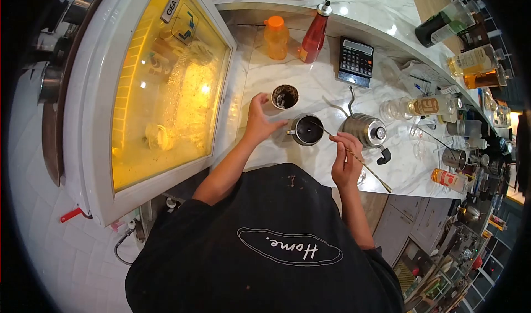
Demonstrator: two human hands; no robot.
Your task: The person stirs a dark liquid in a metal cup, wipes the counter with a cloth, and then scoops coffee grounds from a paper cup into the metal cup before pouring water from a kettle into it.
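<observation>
A metal cup [308, 130] of dark liquid stands on the marble counter [326, 94]. My right hand [347, 157] is closed round a long twisted spoon [368, 170], whose far end reaches into this cup. Beside the cup's handle, my left hand [264, 122] has its fingers spread and holds nothing. Just beyond those fingers is a second cup [285, 97] with dark residue inside. To the right of my right hand sits a steel gooseneck kettle [365, 130] with a black handle.
An orange-capped bottle [276, 38], a red bottle [315, 36] and a calculator [355, 59] stand at the back. On the left is a yellow-lit glass-fronted fridge [171, 86]. Glasses and several bottles, one green [445, 24], line the right side.
</observation>
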